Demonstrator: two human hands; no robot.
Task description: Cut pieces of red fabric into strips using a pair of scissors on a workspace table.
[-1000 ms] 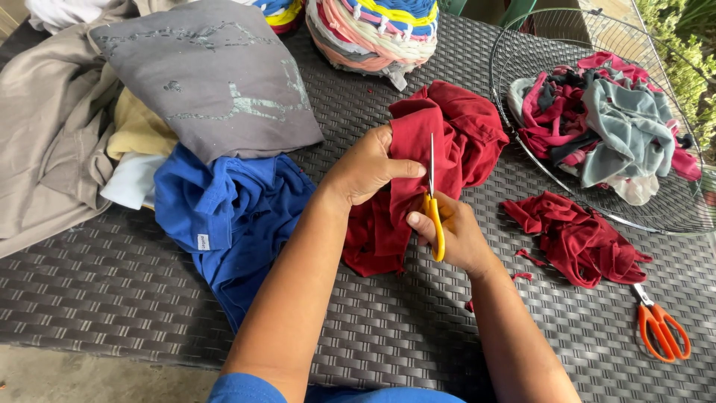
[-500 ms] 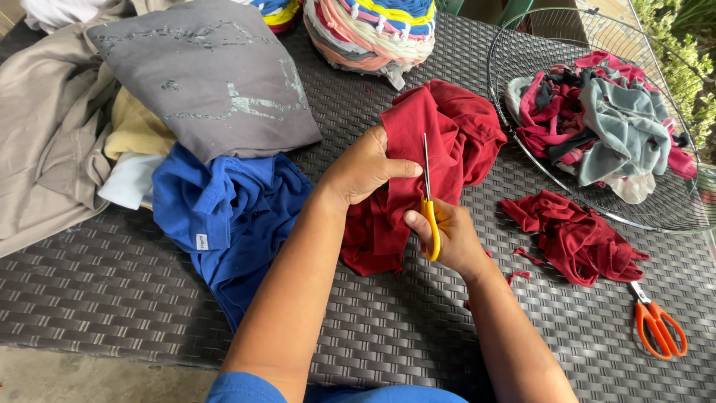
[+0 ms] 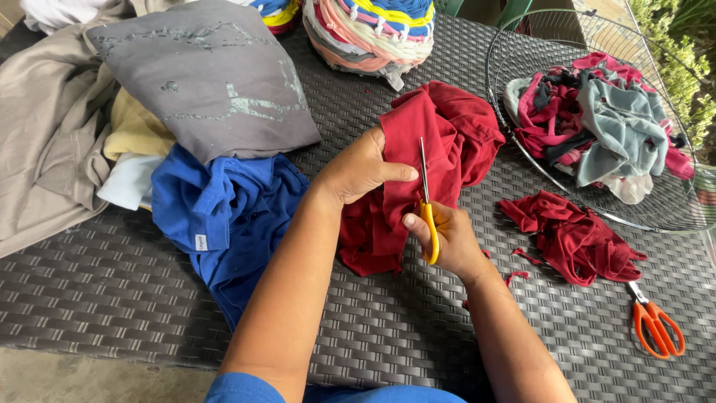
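The right hand is gripping the yellow-handled scissors, its fingers clenched through the loops, and the blades are pointing straight away from the person, almost upright in the head view. The dark red garment is lying directly ahead of those fingers: the blades are running along its fabric, and its bunched bulk is spreading beyond and to the right of the tips. The left hand is lying just left of the blades, its fingers pinching a fold of the red cloth and holding it taut beside the cutting line, thumb pointing toward the blades. So the cut line is running lengthwise away from the body, with the holding hand just beside the steel on the left.

Compared with the view a second ago, the scissors are sitting slightly farther up into the cloth and both hands are keeping the same grip; the garment has barely shifted.

To the right of the cutting fingers, a heap of red offcuts is lying on the woven surface, with orange-handled scissors nearer the person and a wire basket of fabric strips beyond.
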